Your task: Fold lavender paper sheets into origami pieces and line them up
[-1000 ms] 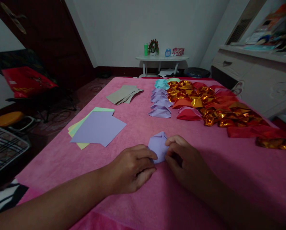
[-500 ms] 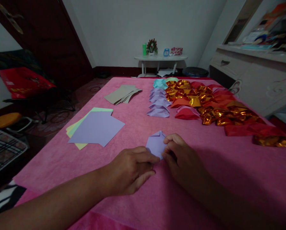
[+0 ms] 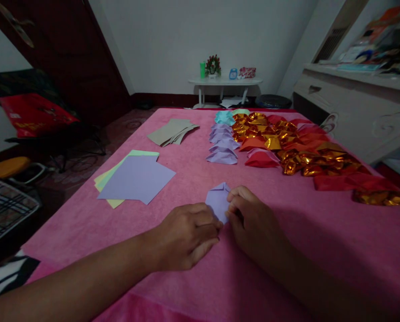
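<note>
A partly folded sheet of lilac paper (image 3: pixel 217 200) lies on the pink cloth between my hands, its far end creased into a short flap. My left hand (image 3: pixel 193 232) presses the paper's near left edge, fingers bent and close together. Along the right edge, my right hand (image 3: pixel 248 212) pinches the paper between thumb and fingers. Folded lilac paper pieces (image 3: pixel 221 155) stand in a column beyond the hands. Flat lilac sheets (image 3: pixel 137 178) rest to the left, over green and yellow ones.
Shiny gold folded pieces (image 3: pixel 296 161) and red folded pieces (image 3: pixel 262 158) spread over the right side of the pink cloth (image 3: pixel 173 286). Grey-brown sheets (image 3: pixel 173 132) lie at the far left. A white side table (image 3: pixel 225 82) stands by the wall, and a pale cabinet (image 3: pixel 357 98) at right.
My left fingers have shifted slightly at the paper's near edge, and the right hand has slid a little inward over its right edge. The other papers are where they were.
</note>
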The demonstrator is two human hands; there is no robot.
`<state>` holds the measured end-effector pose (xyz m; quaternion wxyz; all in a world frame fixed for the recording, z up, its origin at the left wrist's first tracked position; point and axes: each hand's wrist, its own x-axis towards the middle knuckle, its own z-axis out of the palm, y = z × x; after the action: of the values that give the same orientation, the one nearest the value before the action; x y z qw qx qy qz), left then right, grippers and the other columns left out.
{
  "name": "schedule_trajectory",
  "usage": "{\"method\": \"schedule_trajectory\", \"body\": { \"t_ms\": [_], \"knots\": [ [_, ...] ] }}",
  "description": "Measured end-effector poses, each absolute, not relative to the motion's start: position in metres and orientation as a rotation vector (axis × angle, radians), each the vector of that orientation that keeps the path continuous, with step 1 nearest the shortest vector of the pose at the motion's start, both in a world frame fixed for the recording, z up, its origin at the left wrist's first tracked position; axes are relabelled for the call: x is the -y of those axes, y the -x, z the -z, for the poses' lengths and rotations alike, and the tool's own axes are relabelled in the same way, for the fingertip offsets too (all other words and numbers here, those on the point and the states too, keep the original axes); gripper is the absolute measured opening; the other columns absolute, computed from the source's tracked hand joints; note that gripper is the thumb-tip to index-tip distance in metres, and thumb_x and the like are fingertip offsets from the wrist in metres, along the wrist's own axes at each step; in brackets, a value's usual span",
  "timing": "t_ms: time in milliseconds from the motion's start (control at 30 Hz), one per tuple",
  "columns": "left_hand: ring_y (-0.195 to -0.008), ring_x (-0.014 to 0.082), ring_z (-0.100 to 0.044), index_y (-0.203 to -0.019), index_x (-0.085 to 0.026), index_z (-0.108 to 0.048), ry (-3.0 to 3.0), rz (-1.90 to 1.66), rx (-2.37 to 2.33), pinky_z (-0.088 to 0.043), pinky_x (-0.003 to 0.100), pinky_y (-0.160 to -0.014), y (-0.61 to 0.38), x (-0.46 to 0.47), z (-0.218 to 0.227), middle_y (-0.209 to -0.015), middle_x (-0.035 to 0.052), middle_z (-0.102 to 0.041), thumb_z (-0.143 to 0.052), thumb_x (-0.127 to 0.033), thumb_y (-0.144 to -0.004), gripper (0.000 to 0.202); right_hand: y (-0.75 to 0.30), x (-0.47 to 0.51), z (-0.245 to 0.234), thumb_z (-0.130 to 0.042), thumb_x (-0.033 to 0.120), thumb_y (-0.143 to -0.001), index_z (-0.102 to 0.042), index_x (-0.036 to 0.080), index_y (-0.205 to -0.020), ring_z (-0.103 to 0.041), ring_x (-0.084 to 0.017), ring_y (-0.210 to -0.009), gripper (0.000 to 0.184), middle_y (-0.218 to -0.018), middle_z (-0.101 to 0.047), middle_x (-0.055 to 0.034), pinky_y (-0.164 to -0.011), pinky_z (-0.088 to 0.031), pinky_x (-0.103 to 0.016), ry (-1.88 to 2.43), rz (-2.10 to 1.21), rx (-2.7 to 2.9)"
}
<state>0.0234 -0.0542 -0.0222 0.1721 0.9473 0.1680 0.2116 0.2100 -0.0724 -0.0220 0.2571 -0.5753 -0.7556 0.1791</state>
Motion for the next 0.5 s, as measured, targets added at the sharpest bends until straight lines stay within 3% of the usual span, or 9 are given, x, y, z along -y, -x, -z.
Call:
{"method": "schedule_trajectory", "body": {
  "t_ms": [267, 500],
  "knots": [
    [-0.09, 0.0193, -0.058, -0.096, -0.014, -0.061, -2.778, -0.591, -0.399, -0.047, 0.034, -0.082, -0.0249, 0.0544, 0.0235, -0.091, 0.0083, -0.067, -0.042, -0.011, -0.087, 0.021, -0.2082, 0.072, 0.0236, -0.041, 0.001, -0.072, -0.041, 0.02, -0.07, -0.044, -0.017, -0.069, 0.019, -0.078, -0.048, -0.0044, -0.061, -0.035, -0.029, 1.614, -0.325, 2.139],
    [-0.088, 0.0184, -0.058, -0.097, -0.016, -0.061, -2.66, -0.612, -0.444, -0.046, 0.033, -0.081, -0.0232, 0.0531, 0.0242, -0.093, 0.008, -0.067, -0.043, -0.01, -0.085, 0.022, -0.2072, 0.0752, 0.0254, -0.041, -0.003, -0.071, -0.049, 0.019, -0.076, -0.045, -0.019, -0.078, 0.024, -0.083, -0.053, -0.0058, -0.064, -0.034, -0.03, 1.399, -0.103, 2.325]
  ]
}}
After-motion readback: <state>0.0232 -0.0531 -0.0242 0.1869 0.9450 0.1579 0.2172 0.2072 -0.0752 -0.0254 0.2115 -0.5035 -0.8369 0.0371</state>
